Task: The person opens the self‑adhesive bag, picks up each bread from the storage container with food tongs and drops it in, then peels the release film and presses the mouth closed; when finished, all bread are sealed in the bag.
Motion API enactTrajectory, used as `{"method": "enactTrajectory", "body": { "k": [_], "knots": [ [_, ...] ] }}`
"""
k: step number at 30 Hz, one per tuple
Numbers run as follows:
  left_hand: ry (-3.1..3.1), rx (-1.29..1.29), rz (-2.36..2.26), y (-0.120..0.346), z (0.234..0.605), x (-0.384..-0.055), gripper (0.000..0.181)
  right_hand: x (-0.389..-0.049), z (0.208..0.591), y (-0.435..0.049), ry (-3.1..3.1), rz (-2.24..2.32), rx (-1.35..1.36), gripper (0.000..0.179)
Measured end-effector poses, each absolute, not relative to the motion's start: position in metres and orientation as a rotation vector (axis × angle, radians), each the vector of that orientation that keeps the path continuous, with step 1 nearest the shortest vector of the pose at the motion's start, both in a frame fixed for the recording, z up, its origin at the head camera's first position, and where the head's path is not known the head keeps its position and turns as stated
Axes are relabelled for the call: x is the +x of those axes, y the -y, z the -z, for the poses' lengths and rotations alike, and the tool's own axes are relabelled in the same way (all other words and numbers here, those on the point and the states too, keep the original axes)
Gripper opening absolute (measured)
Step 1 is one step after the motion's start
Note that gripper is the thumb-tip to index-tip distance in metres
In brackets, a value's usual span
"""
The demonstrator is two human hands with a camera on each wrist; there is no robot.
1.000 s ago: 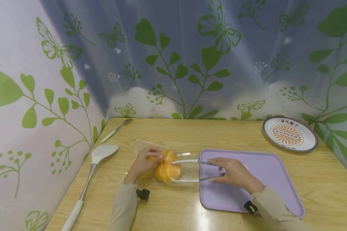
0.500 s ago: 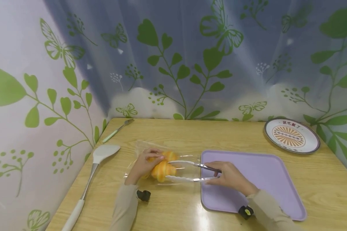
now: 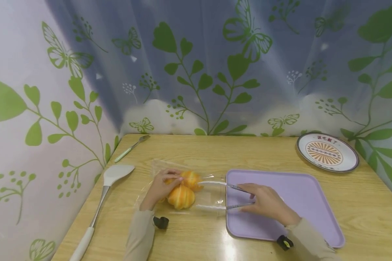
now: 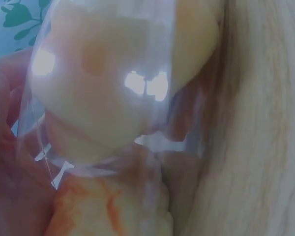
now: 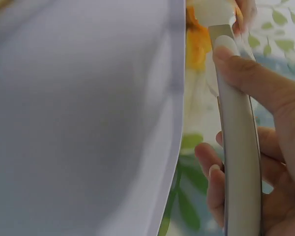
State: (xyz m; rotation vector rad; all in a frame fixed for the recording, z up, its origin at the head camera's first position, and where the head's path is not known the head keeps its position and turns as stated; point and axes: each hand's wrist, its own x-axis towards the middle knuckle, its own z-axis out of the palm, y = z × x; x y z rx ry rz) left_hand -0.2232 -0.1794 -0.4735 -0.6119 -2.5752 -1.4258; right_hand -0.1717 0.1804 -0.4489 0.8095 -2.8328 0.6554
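My left hand (image 3: 161, 186) grips a clear plastic bag (image 3: 160, 165) on the table, its thumb and fingers curled against the orange-yellow bread rolls. One roll (image 3: 181, 198) lies nearest me and another roll (image 3: 191, 179) just behind it. In the left wrist view, shiny film (image 4: 98, 118) covers much of the pale bread. My right hand (image 3: 269, 203) holds a pair of tongs (image 3: 236, 207) over the tray's left edge, thumb on one metal arm (image 5: 238, 157). The tongs stand spread, their white tips reaching leftward into the bag, close to the rolls with nothing between them.
A purple tray (image 3: 287, 179) lies under my right hand. Behind it at the right stands a round white plate (image 3: 349, 156). A white turner (image 3: 115, 174) and a small green-handled utensil (image 3: 124, 154) lie along the left side. A patterned curtain borders the table.
The tongs went left and narrowed around the nearer roll, then drew back right and spread again. That roll has shifted slightly left, toward my left hand, which stays in place.
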Motion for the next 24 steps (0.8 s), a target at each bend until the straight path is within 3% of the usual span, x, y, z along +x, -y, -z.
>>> {"method": "enactTrajectory", "body": {
  "k": [12, 20, 24],
  "knots": [
    [2.556, -0.558, 1.427, 0.182, 0.475, -0.227, 0.012, -0.13, 0.441, -0.273, 2.904, -0.769, 0.234, 0.079],
    [2.579, -0.492, 1.489, 0.184, 0.475, -0.226, 0.017, -0.109, 0.437, -0.342, 3.066, -0.796, -0.297, 0.1],
    [2.591, -0.472, 1.489, 0.184, 0.476, -0.225, 0.018, -0.099, 0.442, -0.365, 3.035, -0.812, -0.54, 0.101]
  ]
}}
